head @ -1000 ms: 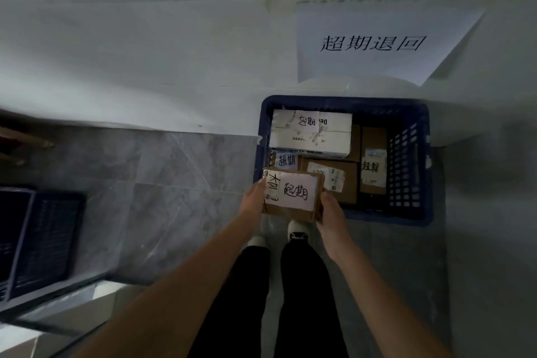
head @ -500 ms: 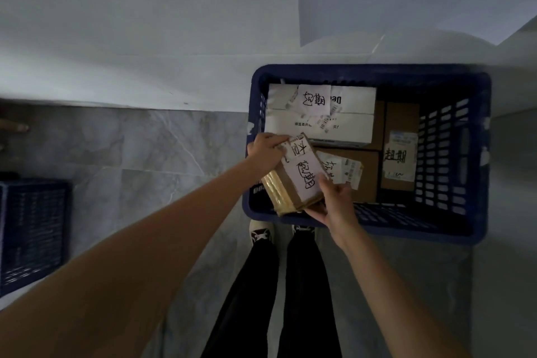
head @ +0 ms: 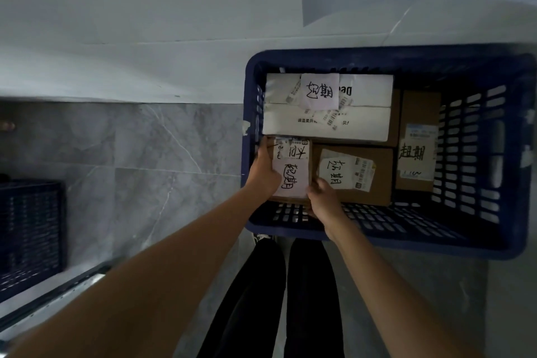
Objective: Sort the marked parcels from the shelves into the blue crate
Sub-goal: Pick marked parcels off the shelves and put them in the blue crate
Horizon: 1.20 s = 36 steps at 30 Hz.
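The person stands over the blue crate (head: 479, 247) on the grey floor (head: 130, 154). Both hands hold 1 small marked parcel (head: 292, 171) at the crate's near-left corner, label up. The left hand (head: 263, 170) curls round its left edge; the right hand (head: 322, 197) grips its near-right corner. Just beside it lies a brown parcel (head: 377, 180) with a handwritten label, a white parcel (head: 363, 122) sits behind, and a narrow brown parcel (head: 418, 107) stands to the right. A 2nd dark crate (head: 29, 235) rests at far left.
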{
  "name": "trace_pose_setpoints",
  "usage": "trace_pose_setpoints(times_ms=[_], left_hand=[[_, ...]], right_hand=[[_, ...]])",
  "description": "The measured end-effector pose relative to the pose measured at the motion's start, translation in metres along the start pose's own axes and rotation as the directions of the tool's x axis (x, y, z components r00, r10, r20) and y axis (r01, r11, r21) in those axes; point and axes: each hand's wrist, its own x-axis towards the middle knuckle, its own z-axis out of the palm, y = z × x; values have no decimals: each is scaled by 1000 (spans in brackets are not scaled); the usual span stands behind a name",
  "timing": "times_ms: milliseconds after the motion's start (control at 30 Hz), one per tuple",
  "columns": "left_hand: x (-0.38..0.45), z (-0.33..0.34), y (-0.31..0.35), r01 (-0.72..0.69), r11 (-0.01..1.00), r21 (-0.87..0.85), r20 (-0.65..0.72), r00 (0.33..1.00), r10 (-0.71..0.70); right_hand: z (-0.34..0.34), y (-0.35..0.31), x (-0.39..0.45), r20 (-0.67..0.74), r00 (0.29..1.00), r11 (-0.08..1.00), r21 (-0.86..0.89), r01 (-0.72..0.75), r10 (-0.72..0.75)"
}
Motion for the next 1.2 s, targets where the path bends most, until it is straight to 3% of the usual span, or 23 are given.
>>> trace_pose_setpoints(times_ms=[333,533,667,800,900,1000,1067,1200], left_hand=[[24,14,-10,-125,980,158,76,991,114],[3,26,-16,-171,920,353,-15,982,188],[-25,13,6,-149,945,293,-12,987,159],[-72,-23,38,-246,882,403,-32,959,282],[-113,-62,59,-325,691,646,-66,877,475],[-154,-117,78,-296,556,777,-114,802,586],[-187,-160,86,-206,553,807,-215,770,601],[-267,-250,86,-64,644,763,-441,677,590]], right_hand=[[10,6,31,-47,998,998,-49,42,-44],[11,3,25,-110,990,975,-214,67,-92],[2,-30,-14,-206,937,920,-336,202,-281],[-13,-80,-78,-140,820,704,-605,373,-555],[-18,-124,-129,-45,688,482,-747,458,-724],[-13,-165,-174,82,590,289,-812,507,-803],[-2,-190,-205,161,522,180,-821,542,-838],[45,-235,-273,315,354,-45,-799,600,-880]])
